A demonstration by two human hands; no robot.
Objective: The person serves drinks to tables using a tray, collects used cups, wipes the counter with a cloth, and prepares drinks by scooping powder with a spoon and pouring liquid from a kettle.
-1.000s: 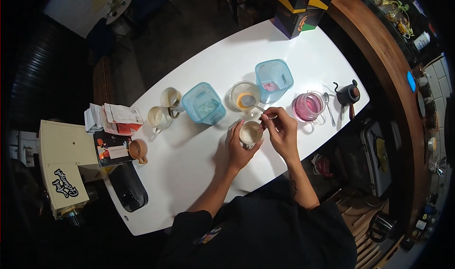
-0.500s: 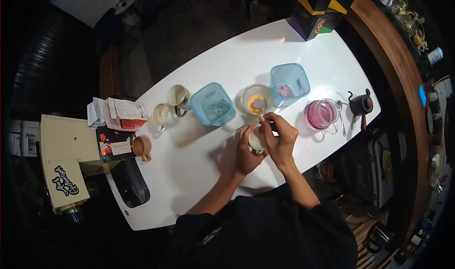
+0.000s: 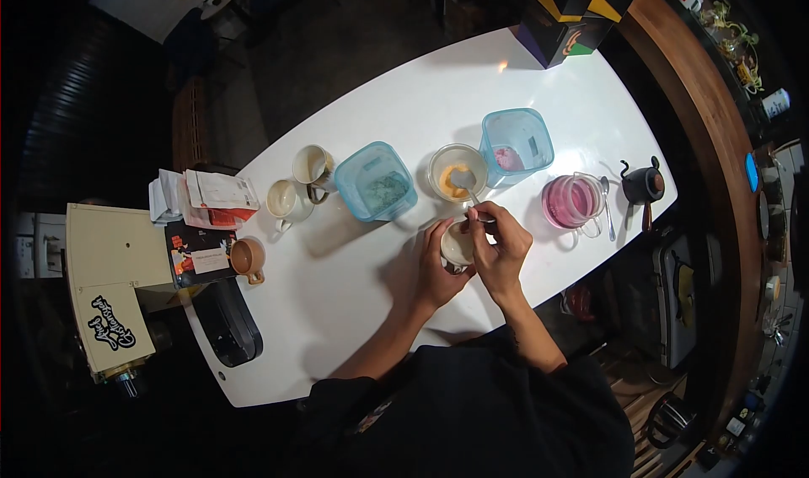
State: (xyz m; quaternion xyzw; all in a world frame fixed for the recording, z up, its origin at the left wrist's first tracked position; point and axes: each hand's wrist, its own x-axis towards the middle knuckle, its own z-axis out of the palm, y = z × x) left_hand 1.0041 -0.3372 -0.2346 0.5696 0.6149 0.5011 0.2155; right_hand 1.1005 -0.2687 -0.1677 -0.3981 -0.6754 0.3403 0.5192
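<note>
My left hand (image 3: 437,271) is wrapped round a small cream cup (image 3: 458,247), low over the white table. In my right hand (image 3: 503,246) is the handle of a metal spoon (image 3: 465,183), pinched between thumb and fingers. The spoon's bowl is over a clear round container (image 3: 436,163) with orange-yellow contents at the bottom. Beyond it to the right stands a blue translucent container (image 3: 529,132) with something pink inside. A second blue container (image 3: 354,193), holding greenish-grey matter, is on the left. What the cup holds is hard to make out.
A glass pitcher of pink liquid (image 3: 566,202), another spoon (image 3: 610,217) and a black kettle-like pot (image 3: 643,185) stand at right. Two cream mugs (image 3: 283,200), a brown cup (image 3: 248,257), paper packets (image 3: 221,193) and a cream machine (image 3: 118,250) are at left. Dark boxes (image 3: 566,31) sit at the far edge.
The spoon's bowl has tilted and shifted slightly within the round container's opening. Both hands stay close to where they were, and the whole view has shifted a little.
</note>
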